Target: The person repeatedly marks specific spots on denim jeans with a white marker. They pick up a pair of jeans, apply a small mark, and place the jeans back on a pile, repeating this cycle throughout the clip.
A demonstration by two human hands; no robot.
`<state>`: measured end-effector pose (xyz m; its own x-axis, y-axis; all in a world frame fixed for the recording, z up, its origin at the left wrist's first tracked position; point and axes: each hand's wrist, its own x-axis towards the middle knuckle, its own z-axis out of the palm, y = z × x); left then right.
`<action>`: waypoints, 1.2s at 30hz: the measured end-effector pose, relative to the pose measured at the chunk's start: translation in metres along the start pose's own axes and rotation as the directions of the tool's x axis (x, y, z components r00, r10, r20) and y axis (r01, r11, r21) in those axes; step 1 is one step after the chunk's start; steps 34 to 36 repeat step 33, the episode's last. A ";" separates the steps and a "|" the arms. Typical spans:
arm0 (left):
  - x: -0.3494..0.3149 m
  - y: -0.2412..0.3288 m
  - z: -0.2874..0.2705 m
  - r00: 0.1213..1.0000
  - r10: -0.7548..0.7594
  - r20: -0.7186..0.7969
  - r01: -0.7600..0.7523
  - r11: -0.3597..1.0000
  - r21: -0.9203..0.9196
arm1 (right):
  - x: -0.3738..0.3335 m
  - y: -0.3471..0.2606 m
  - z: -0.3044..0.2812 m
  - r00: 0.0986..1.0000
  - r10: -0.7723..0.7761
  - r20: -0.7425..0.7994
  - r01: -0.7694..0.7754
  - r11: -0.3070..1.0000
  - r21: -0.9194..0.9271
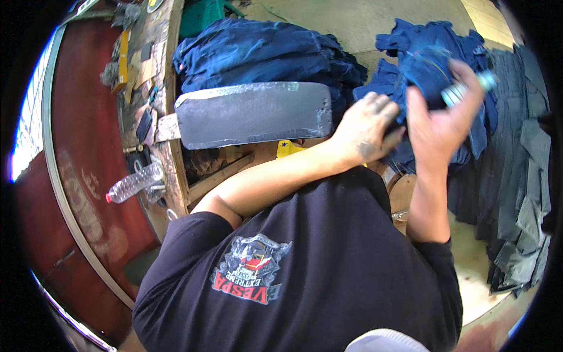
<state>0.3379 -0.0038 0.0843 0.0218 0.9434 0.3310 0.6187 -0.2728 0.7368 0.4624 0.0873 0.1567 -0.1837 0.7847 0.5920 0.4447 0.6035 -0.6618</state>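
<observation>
My left hand (369, 126) has its fingers curled at the left edge of a dark-blue garment (427, 70), with blue cloth between fingers and thumb. To its right, my raised right hand (441, 120) has thumb and forefinger apart. Its other fingers hold a pale green-white cylinder (453, 95), whose exact kind I cannot make out; one end sticks out past the fingers. The garment lies crumpled beyond both hands. Left of my left hand stretches a long, dark padded board (255, 116) with rounded corners and a worn, pale far edge.
A large heap of blue garments (264, 53) lies behind the board. Dark-grey trousers (510, 170) are piled at the far right. On the left, a wooden bench (170, 76) carries small tools and scraps. A clear plastic bottle (136, 183) with a red cap lies by its near end.
</observation>
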 end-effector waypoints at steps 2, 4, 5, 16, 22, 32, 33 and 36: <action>-0.009 -0.015 -0.015 0.978 -0.201 -0.050 0.200 0.980 -0.014 | 0.004 0.008 0.048 0.982 0.044 0.182 -0.022 0.992 -0.125; -0.024 -0.032 -0.026 0.912 -0.392 0.123 0.386 0.920 0.075 | -0.006 0.016 0.097 0.933 0.128 0.338 -0.073 0.983 -0.169; -0.032 -0.041 -0.030 0.864 -0.459 0.207 0.471 0.882 -0.012 | -0.014 0.021 0.117 0.909 0.129 0.396 -0.060 0.981 -0.183; -0.112 -0.096 -0.113 0.349 -0.758 0.551 0.935 0.239 -0.263 | -0.053 0.000 0.310 0.587 0.092 0.804 -0.102 0.994 -0.040; -0.219 -0.181 -0.249 0.369 -0.911 0.184 0.884 0.283 -0.371 | -0.031 -0.088 0.352 0.549 -0.196 0.813 -0.532 0.669 0.520; -0.248 -0.201 -0.214 0.554 -0.731 0.398 0.364 -0.217 -0.906 | -0.106 0.002 0.219 0.682 0.289 0.671 -0.149 0.954 -0.259; -0.254 -0.205 -0.213 0.577 -0.683 0.447 0.417 -0.224 -0.881 | -0.111 0.004 0.220 0.710 0.251 0.658 -0.126 0.965 -0.231; -0.254 -0.205 -0.213 0.577 -0.683 0.447 0.417 -0.224 -0.881 | -0.111 0.004 0.220 0.710 0.251 0.658 -0.126 0.965 -0.231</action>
